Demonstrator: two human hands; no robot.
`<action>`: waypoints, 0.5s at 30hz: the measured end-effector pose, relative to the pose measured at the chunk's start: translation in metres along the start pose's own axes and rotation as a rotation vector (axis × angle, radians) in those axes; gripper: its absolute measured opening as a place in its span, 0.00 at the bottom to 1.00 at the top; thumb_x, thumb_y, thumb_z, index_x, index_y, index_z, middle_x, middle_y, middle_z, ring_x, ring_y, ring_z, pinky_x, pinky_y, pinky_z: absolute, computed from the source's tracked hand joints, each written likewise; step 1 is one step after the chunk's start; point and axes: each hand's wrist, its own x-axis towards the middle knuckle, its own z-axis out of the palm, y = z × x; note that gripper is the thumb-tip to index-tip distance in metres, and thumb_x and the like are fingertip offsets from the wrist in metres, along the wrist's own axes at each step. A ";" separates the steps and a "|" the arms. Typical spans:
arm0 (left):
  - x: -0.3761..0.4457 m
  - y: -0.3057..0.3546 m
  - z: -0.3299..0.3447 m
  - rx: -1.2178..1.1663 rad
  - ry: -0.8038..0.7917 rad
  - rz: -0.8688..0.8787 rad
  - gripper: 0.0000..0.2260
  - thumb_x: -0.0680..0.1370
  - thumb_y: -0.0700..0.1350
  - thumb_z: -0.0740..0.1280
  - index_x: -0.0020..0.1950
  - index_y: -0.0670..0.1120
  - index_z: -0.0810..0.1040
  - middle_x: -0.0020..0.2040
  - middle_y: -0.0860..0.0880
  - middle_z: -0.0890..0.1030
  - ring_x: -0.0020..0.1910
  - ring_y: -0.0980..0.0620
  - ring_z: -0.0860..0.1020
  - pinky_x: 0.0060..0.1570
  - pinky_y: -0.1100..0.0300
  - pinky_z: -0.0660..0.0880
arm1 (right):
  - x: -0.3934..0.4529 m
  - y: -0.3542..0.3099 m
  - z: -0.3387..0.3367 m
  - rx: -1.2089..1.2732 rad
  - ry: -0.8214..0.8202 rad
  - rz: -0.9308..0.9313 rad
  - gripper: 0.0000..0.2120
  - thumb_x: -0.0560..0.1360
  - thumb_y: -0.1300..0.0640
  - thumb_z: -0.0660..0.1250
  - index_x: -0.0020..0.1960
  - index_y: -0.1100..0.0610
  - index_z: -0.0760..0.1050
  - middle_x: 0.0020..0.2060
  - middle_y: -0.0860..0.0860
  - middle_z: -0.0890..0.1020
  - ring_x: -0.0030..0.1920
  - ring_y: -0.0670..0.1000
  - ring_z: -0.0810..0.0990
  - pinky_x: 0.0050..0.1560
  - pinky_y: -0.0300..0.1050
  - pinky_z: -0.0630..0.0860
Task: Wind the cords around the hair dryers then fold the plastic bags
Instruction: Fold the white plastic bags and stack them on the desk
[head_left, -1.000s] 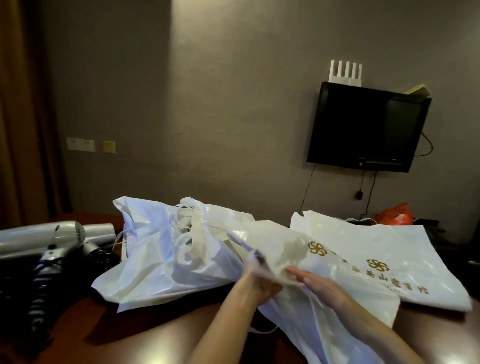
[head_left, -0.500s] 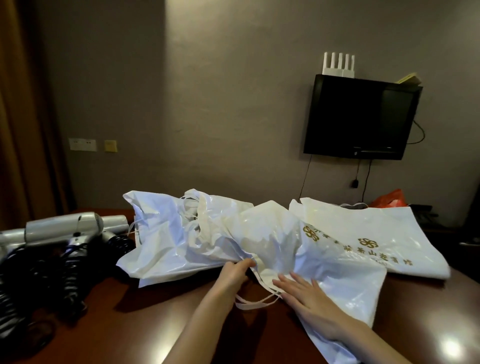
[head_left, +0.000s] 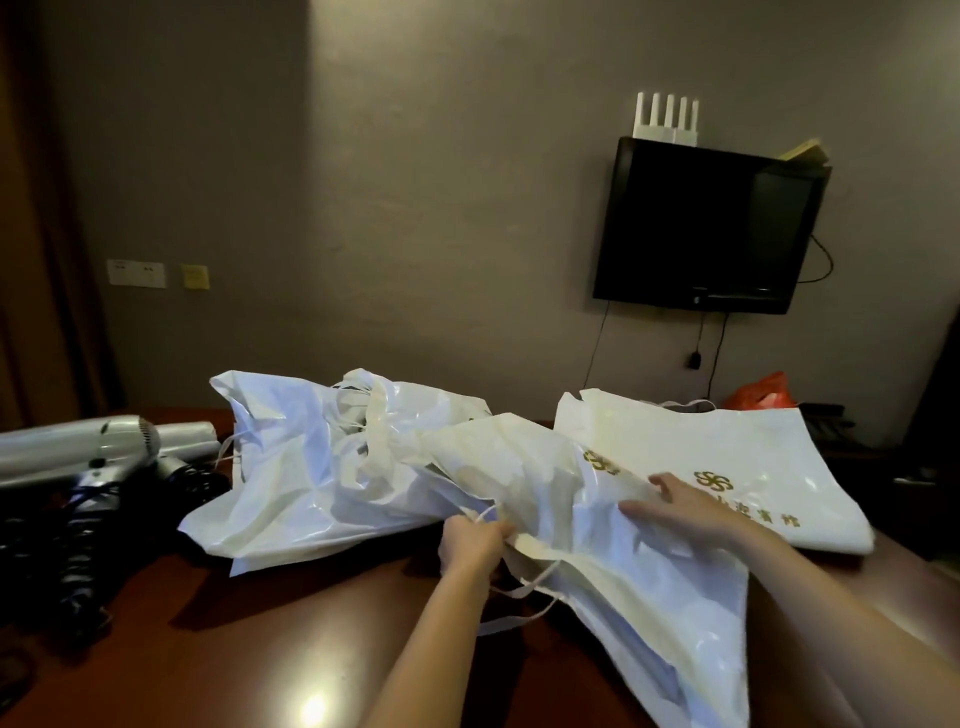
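Under our fingers lies the near plastic bag (head_left: 639, 566), draped across the table (head_left: 291, 634) and hanging off the near edge. Our left hand (head_left: 470, 540) is curled tight on the bag's mouth edge, ribbon handles (head_left: 524, 597) trailing just below the knuckles. Our right hand (head_left: 670, 506) lies flat with fingers straight, pressing the bag's upper side, fingertips at the gold logo of the flat bag (head_left: 753, 467) beyond. To do this step well, we judge: keep the left grip firm, sweep the right palm away from it to push out air and creases, tuck the handles in before folding. Both forearms reach forward from below, left wrist bent down. A crumpled bag (head_left: 311, 467) sits past the left fingers; hair dryers (head_left: 104, 447), cords coiled, well left.
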 end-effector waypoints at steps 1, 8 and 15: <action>0.002 0.001 0.002 -0.099 -0.044 -0.032 0.15 0.75 0.39 0.71 0.58 0.35 0.75 0.49 0.39 0.80 0.54 0.37 0.80 0.44 0.51 0.75 | 0.003 0.003 0.000 0.007 -0.063 0.040 0.45 0.67 0.27 0.64 0.73 0.55 0.63 0.70 0.53 0.69 0.66 0.55 0.70 0.62 0.49 0.67; -0.010 0.005 0.030 -0.562 -0.201 -0.120 0.07 0.80 0.36 0.63 0.56 0.35 0.76 0.43 0.40 0.79 0.40 0.43 0.78 0.42 0.52 0.75 | 0.011 0.000 -0.006 0.004 -0.087 0.005 0.47 0.49 0.14 0.58 0.53 0.48 0.76 0.51 0.47 0.79 0.50 0.48 0.77 0.52 0.46 0.74; -0.007 0.026 0.037 -0.734 -0.103 -0.105 0.07 0.79 0.34 0.61 0.45 0.35 0.77 0.38 0.39 0.78 0.36 0.43 0.76 0.36 0.54 0.72 | -0.006 -0.021 -0.012 0.328 -0.196 -0.060 0.25 0.68 0.34 0.69 0.59 0.45 0.70 0.54 0.40 0.76 0.49 0.40 0.75 0.49 0.30 0.66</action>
